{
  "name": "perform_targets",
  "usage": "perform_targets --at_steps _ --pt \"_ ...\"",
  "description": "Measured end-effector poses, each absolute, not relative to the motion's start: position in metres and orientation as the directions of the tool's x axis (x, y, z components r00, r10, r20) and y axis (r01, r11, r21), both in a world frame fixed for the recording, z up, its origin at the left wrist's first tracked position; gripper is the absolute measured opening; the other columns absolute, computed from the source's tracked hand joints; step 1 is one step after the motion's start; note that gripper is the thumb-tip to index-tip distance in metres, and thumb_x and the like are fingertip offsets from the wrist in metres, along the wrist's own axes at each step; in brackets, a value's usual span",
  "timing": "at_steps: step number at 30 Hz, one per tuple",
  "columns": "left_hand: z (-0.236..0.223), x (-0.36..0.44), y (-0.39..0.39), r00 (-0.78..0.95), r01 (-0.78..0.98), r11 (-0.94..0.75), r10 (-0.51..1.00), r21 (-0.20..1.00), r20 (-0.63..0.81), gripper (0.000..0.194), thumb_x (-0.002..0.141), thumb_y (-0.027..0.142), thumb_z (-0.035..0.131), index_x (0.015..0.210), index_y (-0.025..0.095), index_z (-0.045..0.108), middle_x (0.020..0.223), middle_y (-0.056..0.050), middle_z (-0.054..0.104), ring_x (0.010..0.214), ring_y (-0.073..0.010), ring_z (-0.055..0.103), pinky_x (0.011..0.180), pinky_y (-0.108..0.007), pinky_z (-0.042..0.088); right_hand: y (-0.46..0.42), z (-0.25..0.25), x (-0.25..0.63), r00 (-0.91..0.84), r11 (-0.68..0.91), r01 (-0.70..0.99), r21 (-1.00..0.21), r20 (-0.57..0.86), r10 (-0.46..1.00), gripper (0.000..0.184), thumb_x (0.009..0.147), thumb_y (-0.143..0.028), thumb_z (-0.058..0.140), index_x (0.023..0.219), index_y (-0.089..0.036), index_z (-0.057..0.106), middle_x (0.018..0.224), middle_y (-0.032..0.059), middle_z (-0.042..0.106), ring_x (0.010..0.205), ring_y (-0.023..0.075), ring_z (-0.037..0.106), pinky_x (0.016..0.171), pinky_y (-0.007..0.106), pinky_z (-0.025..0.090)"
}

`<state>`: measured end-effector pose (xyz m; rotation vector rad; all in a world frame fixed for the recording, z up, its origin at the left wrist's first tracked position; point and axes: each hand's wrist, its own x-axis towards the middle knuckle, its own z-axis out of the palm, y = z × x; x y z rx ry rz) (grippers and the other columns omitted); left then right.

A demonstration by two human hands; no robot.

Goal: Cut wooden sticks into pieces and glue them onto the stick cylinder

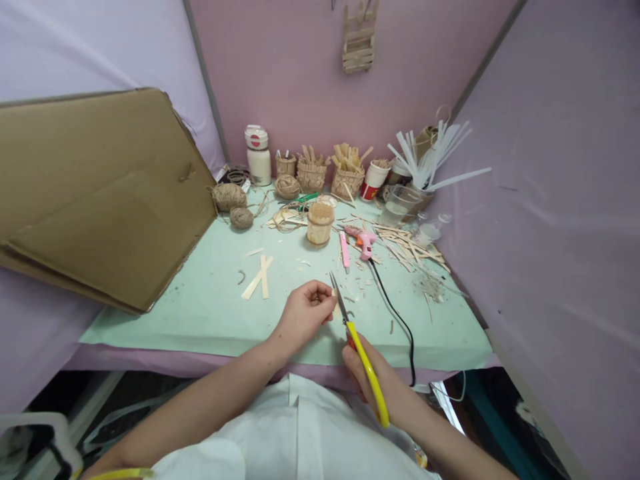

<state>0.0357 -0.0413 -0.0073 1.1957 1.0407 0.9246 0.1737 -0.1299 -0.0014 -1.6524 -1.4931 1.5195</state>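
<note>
- The tub (320,227), small and made of wood, stands upright on the green table (200,313).
- The left hand (306,312) is on the near side of the tub. Its thumb and first finger are pinched together on a little bit of wood (337,309), which is nearer than the tub and a tiny way to its right. Fingers hide part of it.
- The right hand (370,367) is nearer still, to the right of the tub. Its fingers are curled around the yellow handles of the scissors (365,360).
- The scissors point up toward the tub, with the blades right by the bit of wood. I can't tell if they touch it.
- Two flat sticks (260,277) lie crossed, left of the tub and nearer.
- A pink knife (345,252) lies just right of the tub, and a pink glue gun (367,243) lies past it.
- Lots of thin sticks (407,243) lie in a messy pile, farther right of the tub.
- Behind the tub are two baskets (311,177) full of sticks.
</note>
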Motion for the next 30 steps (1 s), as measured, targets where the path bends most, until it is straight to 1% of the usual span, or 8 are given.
perform_targets --at_steps 7,12,18,22,27,30 --pt "-0.005 0.035 -0.042 0.283 -0.020 0.171 0.946 0.985 -0.159 0.016 0.073 0.032 0.059 0.076 0.016 0.055 0.052 0.004 0.052 0.048 -0.0082 0.046 0.050 -0.020 0.038 -0.130 -0.007 0.174 -0.178 -0.302 0.371 -0.878 -0.387 0.905 0.041 0.086 -0.062 0.034 0.079 -0.022 0.036 0.058 -0.0064 0.036 0.052 0.0101 0.034 0.048 0.024 0.032" --pt "-0.005 0.035 -0.042 0.292 -0.037 0.195 0.940 0.980 -0.176 0.015 0.072 0.030 0.059 0.075 0.016 0.055 0.051 0.004 0.051 0.047 -0.0077 0.045 0.049 -0.020 0.036 -0.129 -0.007 0.176 -0.177 -0.310 0.381 -0.871 -0.398 0.900 0.044 0.083 -0.065 0.034 0.076 -0.022 0.035 0.058 -0.0058 0.036 0.052 0.0102 0.035 0.047 0.024 0.032" --pt "-0.005 0.033 -0.041 0.302 -0.039 0.203 0.936 0.978 -0.183 0.014 0.071 0.029 0.058 0.074 0.016 0.056 0.051 0.005 0.050 0.047 -0.0075 0.044 0.049 -0.020 0.034 -0.132 -0.005 0.177 -0.190 -0.302 0.389 -0.870 -0.396 0.898 0.045 0.085 -0.065 0.030 0.075 -0.022 0.035 0.057 -0.0060 0.036 0.049 0.0090 0.031 0.045 0.024 0.029" --pt "-0.003 0.032 -0.040 0.313 -0.031 0.205 0.932 0.978 -0.185 0.014 0.069 0.029 0.058 0.074 0.015 0.057 0.052 0.004 0.050 0.047 -0.0077 0.044 0.049 -0.020 0.034 -0.131 -0.008 0.180 -0.174 -0.274 0.401 -0.874 -0.366 0.914 0.045 0.084 -0.066 0.032 0.074 -0.022 0.035 0.057 -0.0060 0.035 0.049 0.0089 0.030 0.044 0.023 0.028" --pt "-0.001 0.032 -0.040 0.329 -0.040 0.231 0.922 0.972 -0.206 0.014 0.068 0.028 0.059 0.074 0.015 0.057 0.051 0.005 0.049 0.047 -0.0073 0.043 0.048 -0.020 0.033 -0.130 -0.014 0.185 -0.234 -0.321 0.344 -0.883 -0.411 0.881 0.042 0.088 -0.059 0.030 0.069 -0.021 0.035 0.054 -0.0065 0.033 0.046 0.0079 0.029 0.042 0.021 0.026" --pt "-0.001 0.030 -0.040 0.343 -0.034 0.242 0.914 0.970 -0.216 0.013 0.067 0.026 0.059 0.074 0.015 0.058 0.051 0.005 0.049 0.047 -0.0073 0.043 0.048 -0.020 0.032 -0.132 -0.018 0.187 -0.219 -0.344 0.334 -0.878 -0.427 0.878 0.037 0.087 -0.055 0.039 0.072 -0.021 0.036 0.055 -0.0076 0.032 0.044 0.0068 0.027 0.041 0.020 0.024"
